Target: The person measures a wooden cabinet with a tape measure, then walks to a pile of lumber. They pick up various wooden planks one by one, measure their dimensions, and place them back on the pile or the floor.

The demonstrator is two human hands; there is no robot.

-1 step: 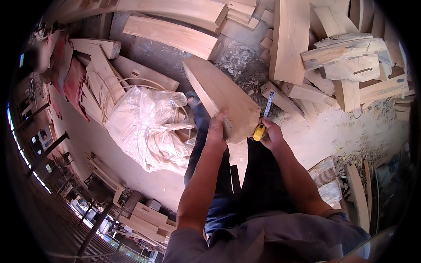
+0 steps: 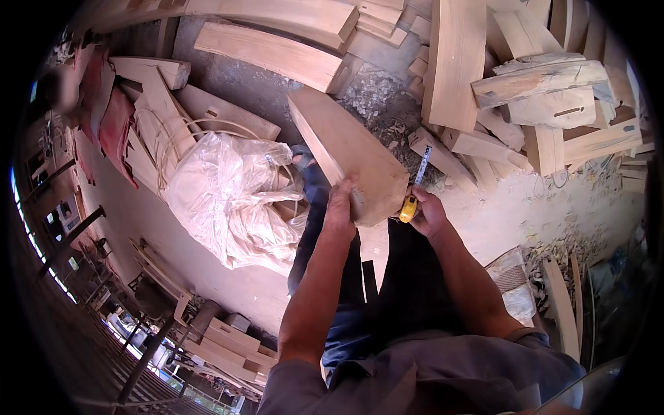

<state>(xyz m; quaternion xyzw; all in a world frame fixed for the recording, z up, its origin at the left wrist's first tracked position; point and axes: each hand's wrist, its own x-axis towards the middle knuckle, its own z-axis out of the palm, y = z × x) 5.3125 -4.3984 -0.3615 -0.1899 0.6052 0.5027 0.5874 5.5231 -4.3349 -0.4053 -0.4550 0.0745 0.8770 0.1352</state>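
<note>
- Steadying the wooden block [image 2: 366, 162], the left hand [image 2: 339, 205] grips its near-left edge.
- Right hand [image 2: 430, 214] clasps the tape measure [image 2: 409, 209] beside the block's right; its blade [image 2: 422, 164] should stay straight.

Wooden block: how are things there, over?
Left hand gripping the wooden block. Right hand holding a yellow tape measure, blade out. Crumpled plastic to the block's left.

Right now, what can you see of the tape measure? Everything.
The tape measure has a yellow, plastic-looking case with dark parts. Its thin, pale blade, marked along its length, is out, pointing forward and slightly right. The right grip holds the case, just right of the near end of the wood block. Whether case or blade touches the block, I can't tell.
</note>
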